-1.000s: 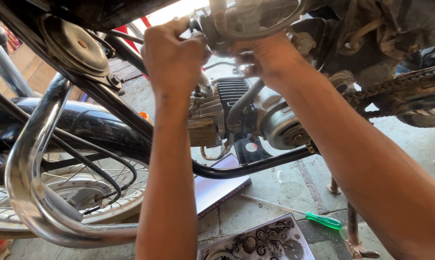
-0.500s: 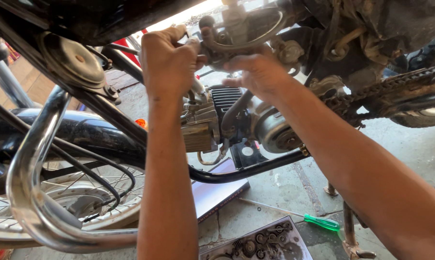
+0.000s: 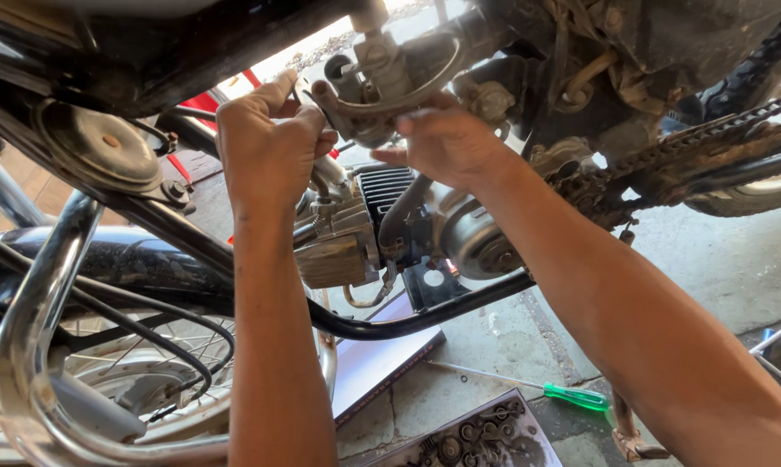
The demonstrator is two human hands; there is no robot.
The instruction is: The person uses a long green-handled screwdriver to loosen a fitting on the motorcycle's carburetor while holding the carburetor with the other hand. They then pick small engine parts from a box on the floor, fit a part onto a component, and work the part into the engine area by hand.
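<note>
As before, both hands, left hand (image 3: 269,147) and right hand (image 3: 446,143), clasp the carburetor (image 3: 375,82).

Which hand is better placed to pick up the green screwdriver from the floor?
Probably the right hand. Both hands are up at the carburetor, but the green screwdriver lies on the concrete directly below the right forearm. The left hand would have to cross the frame tube.

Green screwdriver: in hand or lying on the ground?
On the ground. The green-handled screwdriver lies flat on the concrete; both the left hand and right hand are up at the carburetor.
</note>
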